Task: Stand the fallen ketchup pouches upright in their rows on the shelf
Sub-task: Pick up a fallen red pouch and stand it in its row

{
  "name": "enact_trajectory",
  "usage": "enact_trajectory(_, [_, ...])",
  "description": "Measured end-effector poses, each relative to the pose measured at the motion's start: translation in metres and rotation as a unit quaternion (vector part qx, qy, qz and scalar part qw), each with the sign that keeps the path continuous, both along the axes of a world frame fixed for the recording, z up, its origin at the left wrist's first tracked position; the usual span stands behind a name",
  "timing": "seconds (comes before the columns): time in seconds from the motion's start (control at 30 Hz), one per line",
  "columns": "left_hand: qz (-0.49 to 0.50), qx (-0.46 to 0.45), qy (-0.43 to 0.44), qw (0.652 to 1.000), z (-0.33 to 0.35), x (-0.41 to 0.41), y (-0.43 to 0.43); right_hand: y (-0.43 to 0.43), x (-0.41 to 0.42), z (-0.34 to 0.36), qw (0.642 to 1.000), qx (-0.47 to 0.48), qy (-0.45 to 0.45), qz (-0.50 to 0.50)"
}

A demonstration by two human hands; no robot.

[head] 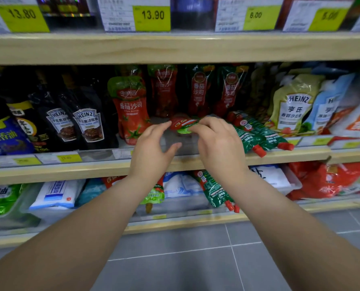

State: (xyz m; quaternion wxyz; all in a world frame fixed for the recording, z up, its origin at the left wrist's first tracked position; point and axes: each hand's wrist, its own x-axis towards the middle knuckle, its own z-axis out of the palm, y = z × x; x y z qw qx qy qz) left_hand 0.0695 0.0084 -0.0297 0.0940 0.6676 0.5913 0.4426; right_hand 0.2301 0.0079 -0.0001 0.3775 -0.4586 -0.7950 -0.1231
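Here the right hand [218, 141] pinches a fallen pouch [182, 124] lying mid-shelf [103, 168], likely to tip it up. The left hand [153, 148], fingers spread, waits beside it, probably to steady it.

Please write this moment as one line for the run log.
right hand: gripping fallen ketchup pouch | left hand: open beside it | pouch: not yet upright

On the middle shelf I count four upright red ketchup pouches with green tops [131, 108], one red pouch lying flat [182, 122], two fallen green pouches with red caps [259, 135], two black Heinz sauce bottles [88, 124] and four yellow price tags [151, 17] above.
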Motion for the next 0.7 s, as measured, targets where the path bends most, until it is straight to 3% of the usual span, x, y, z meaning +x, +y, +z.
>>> enact_trajectory(0.17, [-0.009, 0.009, -0.046, 0.999, 0.012, 0.015, 0.01, -0.004, -0.001, 0.025, 0.999, 0.015, 0.029, 0.037])
enact_trajectory(0.3, [0.003, -0.007, -0.072, 0.997, 0.016, 0.013, 0.011, -0.001, 0.003, 0.019, 0.989, -0.011, 0.14, 0.046])
enact_trajectory(0.4, [0.017, -0.003, -0.078, 0.997, 0.018, 0.009, 0.014, 0.001, 0.003, -0.003, 0.965, -0.097, 0.243, 0.007])
enact_trajectory(0.53, [0.038, -0.005, -0.084, 0.996, 0.019, 0.003, 0.021, 0.02, -0.011, -0.025, 0.929, -0.241, 0.281, 0.006])
enact_trajectory(0.7, [0.035, -0.013, -0.092, 0.995, 0.019, -0.002, 0.026, 0.046, -0.034, -0.034, 0.902, -0.291, 0.317, -0.006])
